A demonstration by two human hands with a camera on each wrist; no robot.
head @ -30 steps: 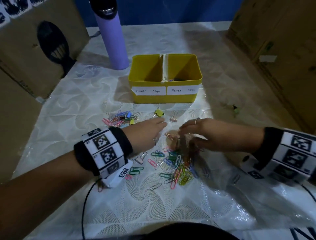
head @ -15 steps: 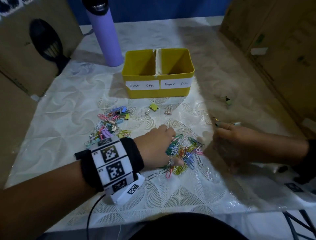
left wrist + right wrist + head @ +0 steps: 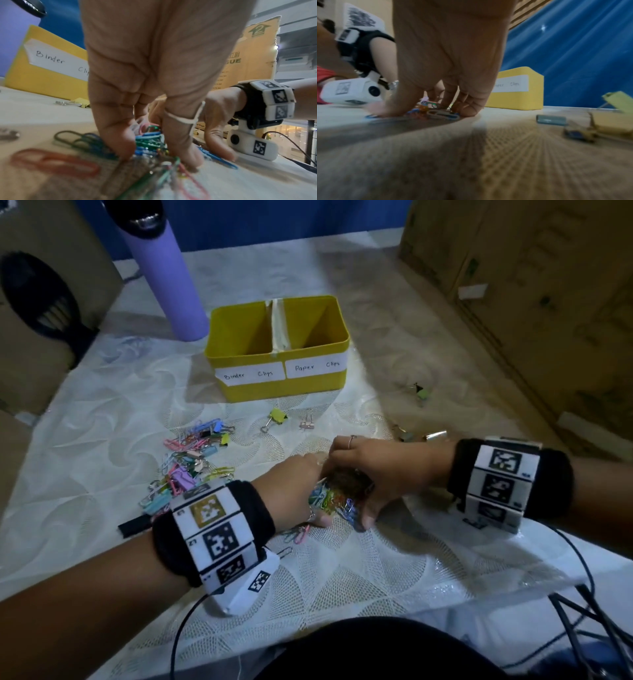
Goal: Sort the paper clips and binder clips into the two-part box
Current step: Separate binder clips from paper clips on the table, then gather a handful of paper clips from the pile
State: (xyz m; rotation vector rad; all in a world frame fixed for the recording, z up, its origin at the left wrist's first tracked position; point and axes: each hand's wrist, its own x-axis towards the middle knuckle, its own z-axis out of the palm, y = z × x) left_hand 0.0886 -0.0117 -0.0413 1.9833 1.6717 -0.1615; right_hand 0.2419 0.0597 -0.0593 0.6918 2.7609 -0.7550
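Observation:
A heap of coloured paper clips (image 3: 334, 498) lies mid-table. My left hand (image 3: 294, 491) and right hand (image 3: 373, 470) cup it from both sides, fingers curled round it and tips on the cloth. The left wrist view shows my left hand (image 3: 154, 155) with the paper clips (image 3: 149, 140) between thumb and fingers. The right wrist view shows clips under my right hand (image 3: 436, 105). The yellow two-part box (image 3: 284, 390) stands behind, labelled "Binder Clips" left and "Paper Clips" right. A mixed pile of clips (image 3: 191, 460) lies to the left.
A yellow binder clip (image 3: 275, 417) and a pink one (image 3: 307, 422) lie before the box, a green one (image 3: 421, 393) to its right. A purple bottle (image 3: 164, 275) stands back left. Cardboard boxes (image 3: 531, 302) flank the table. Cables (image 3: 582, 594) hang front right.
My right hand has come back from the right side to the heap. Both hands now close round the paper clips, which are drawn into a tighter bunch.

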